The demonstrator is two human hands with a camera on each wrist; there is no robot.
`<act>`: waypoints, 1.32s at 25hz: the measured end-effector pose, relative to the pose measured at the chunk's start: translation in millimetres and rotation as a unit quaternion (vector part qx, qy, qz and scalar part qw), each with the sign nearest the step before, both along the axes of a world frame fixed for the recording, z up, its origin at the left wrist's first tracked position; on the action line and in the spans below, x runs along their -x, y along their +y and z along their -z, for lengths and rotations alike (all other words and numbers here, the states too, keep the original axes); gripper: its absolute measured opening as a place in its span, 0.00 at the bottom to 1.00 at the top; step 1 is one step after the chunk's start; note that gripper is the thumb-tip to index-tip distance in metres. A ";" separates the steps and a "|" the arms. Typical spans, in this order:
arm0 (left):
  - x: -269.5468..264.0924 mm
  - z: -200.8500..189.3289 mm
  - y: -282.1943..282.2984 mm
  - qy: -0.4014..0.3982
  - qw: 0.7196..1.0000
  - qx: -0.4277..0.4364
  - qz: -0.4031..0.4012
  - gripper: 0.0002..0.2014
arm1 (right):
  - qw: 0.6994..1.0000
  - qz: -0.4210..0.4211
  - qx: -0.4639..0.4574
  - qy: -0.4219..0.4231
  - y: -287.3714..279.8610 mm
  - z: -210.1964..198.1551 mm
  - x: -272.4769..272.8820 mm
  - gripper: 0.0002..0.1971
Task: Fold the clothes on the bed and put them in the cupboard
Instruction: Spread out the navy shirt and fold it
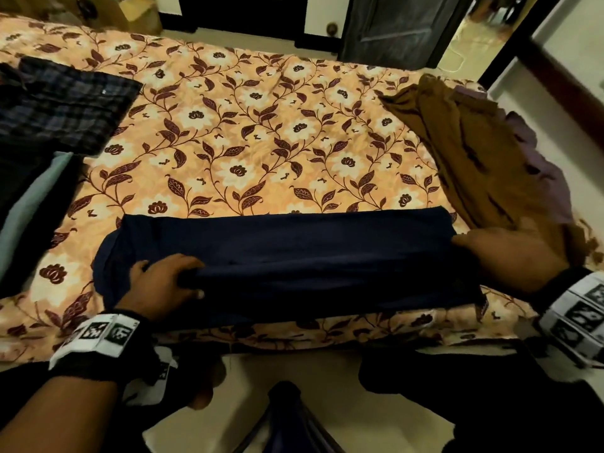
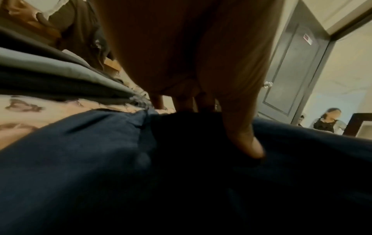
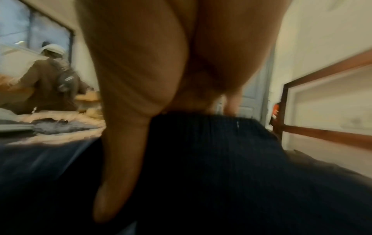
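Left hand (image 1: 163, 286) low over the near edge of the bed (image 1: 248, 148), palm down, fingers curled round a bunched fold at the left end of the navy garment (image 1: 294, 253), thumb tucked under the cloth. Left wrist view: thumb (image 2: 244, 139) pressed down into the dark fabric (image 2: 90, 167), fingers hooked over the fold behind it. Right hand (image 1: 513, 253) at the garment's right end, back of hand up, fingers reaching inward and gripping the cloth edge; right wrist view is blurred but shows thumb (image 3: 118, 167) down one side and fingers over the top of the ribbed navy fabric (image 3: 221, 159). Both forearms come in from the near side, each with a black wrist band carrying marker tags.

Navy garment lies as a long folded strip across the near edge of the bed, parallel to it, stretched between the two hands.

Around: brown garment (image 1: 483, 158) heaped on the bed's right side, just beside the right hand, a purple cloth (image 1: 539, 161) under its far edge. Checked dark shirt (image 1: 65, 109) flat on the left of the bed, grey and black folded pieces (image 1: 29, 204) nearer on the left. Floral bedsheet bare between them. Dark door (image 1: 402, 27) beyond the bed. Other people in the background of both wrist views.
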State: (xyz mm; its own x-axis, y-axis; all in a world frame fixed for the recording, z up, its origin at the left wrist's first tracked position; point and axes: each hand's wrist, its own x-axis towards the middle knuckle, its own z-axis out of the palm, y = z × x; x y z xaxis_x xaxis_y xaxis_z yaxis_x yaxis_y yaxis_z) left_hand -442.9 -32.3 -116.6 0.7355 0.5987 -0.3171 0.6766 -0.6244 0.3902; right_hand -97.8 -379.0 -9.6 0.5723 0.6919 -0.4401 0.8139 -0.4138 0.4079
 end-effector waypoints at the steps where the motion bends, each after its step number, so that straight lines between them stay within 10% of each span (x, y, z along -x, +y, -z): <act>1: 2.4 -4.1 5.3 -0.058 0.998 0.022 -0.033 0.18 | 1.000 0.011 0.010 0.000 -3.7 -0.3 0.2 0.13; 5: -2.0 -23.6 34.9 -0.083 0.993 0.084 0.002 0.19 | 0.988 0.029 -0.036 0.149 -22.8 -2.5 -13.7 0.20; 8: -16.9 -23.8 49.3 -0.090 0.994 0.015 0.053 0.22 | 0.984 -0.034 -0.177 0.001 -30.4 2.8 -23.9 0.28; 11: -37.8 -20.5 62.1 -0.045 0.996 0.021 0.080 0.19 | 1.000 -0.014 0.018 -0.020 -20.6 24.9 -30.9 0.44; 15: -53.7 -10.3 62.1 0.160 0.984 -0.004 0.075 0.27 | 0.982 0.057 -0.098 0.150 20.1 64.4 -59.2 0.27; 19: -50.6 -19.1 63.2 0.040 0.997 0.052 0.029 0.13 | 0.962 0.101 -0.056 0.246 44.0 105.4 -73.1 0.30; 25: -21.7 -5.2 57.1 -0.139 0.989 0.033 -0.030 0.14 | 0.959 -0.062 -0.273 0.046 7.7 108.5 -45.8 0.31; 27: -14.0 0.0 55.8 -0.174 0.983 0.031 -0.054 0.11 | 0.978 -0.061 -0.180 0.084 7.1 108.5 -31.0 0.39; 30: -2.4 9.1 53.8 -0.201 0.975 0.062 -0.072 0.08 | 0.989 0.048 0.011 0.142 22.3 97.9 -25.9 0.22; 33: 10.0 15.7 59.2 -0.189 0.975 0.094 -0.071 0.14 | 0.983 0.104 -0.108 0.104 20.6 65.8 -25.8 0.16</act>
State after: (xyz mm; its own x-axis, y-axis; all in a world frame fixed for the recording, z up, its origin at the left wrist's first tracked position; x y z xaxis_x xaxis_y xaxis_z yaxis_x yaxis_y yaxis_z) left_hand -452.9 26.9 -132.3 0.7345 0.6608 -0.1545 0.5373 -0.4271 0.7273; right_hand -72.0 -358.4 -75.4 0.6248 0.6598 -0.4176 0.7590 -0.6387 0.1266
